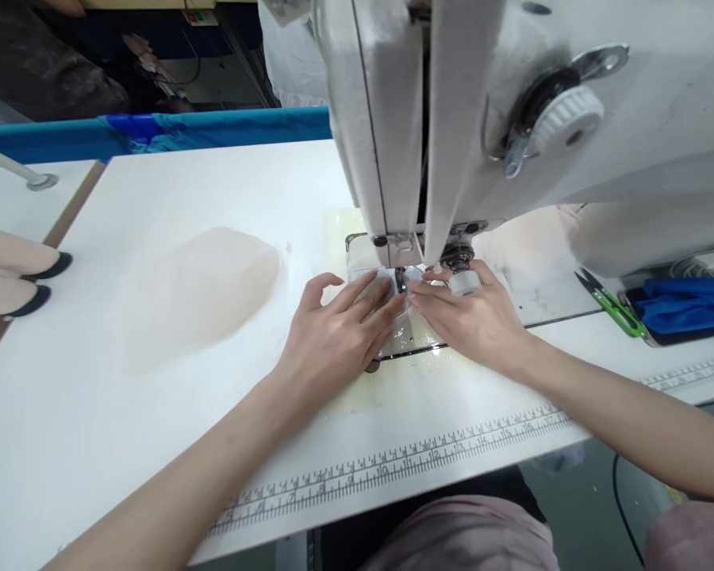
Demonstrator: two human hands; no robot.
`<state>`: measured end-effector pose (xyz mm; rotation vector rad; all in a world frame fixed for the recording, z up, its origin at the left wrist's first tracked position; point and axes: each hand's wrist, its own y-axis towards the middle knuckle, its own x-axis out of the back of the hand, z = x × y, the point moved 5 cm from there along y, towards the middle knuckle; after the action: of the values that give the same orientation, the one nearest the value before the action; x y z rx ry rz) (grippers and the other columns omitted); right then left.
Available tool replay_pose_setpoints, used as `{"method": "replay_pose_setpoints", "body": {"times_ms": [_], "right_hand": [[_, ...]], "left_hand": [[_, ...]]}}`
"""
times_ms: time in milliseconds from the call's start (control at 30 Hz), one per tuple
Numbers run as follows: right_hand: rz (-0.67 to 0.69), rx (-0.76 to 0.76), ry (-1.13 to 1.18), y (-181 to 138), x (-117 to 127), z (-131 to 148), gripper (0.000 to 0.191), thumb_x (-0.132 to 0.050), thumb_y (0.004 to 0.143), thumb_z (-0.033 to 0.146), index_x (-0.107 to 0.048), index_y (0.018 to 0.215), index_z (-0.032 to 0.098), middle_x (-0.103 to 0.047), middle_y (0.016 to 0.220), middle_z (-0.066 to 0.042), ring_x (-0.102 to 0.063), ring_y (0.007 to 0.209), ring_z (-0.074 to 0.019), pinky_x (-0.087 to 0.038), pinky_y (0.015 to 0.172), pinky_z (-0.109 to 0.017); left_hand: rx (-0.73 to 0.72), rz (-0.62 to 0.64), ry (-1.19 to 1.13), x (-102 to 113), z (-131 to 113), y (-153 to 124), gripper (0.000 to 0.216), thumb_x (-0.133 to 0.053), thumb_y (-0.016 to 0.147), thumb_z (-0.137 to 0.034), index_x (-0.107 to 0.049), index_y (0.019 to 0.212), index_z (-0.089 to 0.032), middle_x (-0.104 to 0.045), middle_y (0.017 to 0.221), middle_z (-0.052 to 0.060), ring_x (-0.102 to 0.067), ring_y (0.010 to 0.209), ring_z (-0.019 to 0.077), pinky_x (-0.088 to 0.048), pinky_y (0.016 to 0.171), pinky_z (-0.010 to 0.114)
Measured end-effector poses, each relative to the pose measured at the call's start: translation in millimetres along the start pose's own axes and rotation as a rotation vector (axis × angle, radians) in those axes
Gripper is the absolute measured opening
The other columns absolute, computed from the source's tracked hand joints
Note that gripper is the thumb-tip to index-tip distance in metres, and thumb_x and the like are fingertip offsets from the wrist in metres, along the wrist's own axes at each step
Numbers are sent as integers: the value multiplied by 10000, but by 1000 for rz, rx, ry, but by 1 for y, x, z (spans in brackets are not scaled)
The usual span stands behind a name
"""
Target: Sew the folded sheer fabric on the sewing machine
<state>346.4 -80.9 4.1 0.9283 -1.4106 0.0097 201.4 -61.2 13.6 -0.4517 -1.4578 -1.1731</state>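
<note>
Both hands, left hand [339,329] and right hand [470,313], are pressing flat, fingers spread, on a small translucent white fabric piece [393,297] under the white sewing machine's needle [401,277]. Stitching seems barely begun; a pale pink fabric pile [202,289] is lying left of the hands, apparently unsewn.

Sewing machine [512,119] at table's [155,182] rear right; fabric piece [202,289] left of it; thread snips [610,303] right; measuring tape [393,464] along front edge; both hands before the needle.

white sewing table [155,190], ruler strip [393,464] printed along front edge. carried sewing machine [481,119] at right, pale beige fabric piece [205,289] at left-centre, green thread snips [610,301] and folded blue cloth [687,305] at far right.
</note>
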Motion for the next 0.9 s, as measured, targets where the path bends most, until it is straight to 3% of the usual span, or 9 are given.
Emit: {"method": "replay_pose_setpoints", "body": {"times_ms": [267,567,900], "right_hand": [[-5,80,19,-5,6,6,304,-447,878,27,-688,996,170,-727,1034,4,-601,933,-162,-362,965,-376],[2,95,8,-6,8,5,299,-438,880,25,-695,977,143,-734,992,-26,-609,971,-168,-381,988,-393],[8,76,-15,-5,9,5,277,-449,898,56,-705,953,149,-739,951,-37,-616,905,-176,-387,1013,-404]], "left_hand": [[-53,-40,31,9,-13,-7,247,-519,913,-134,-588,1150,-147,-686,1144,85,-633,1098,224,-412,869,430],[-26,-10,-72,7,-10,-8,311,-509,907,-157,-585,1207,-192,-665,1181,80,-622,1116,248,-449,922,456],[-25,-21,-63,4,-10,-7,284,-526,904,-153,-606,1176,-131,-667,1167,116,-627,1109,242,-423,964,453]]}}
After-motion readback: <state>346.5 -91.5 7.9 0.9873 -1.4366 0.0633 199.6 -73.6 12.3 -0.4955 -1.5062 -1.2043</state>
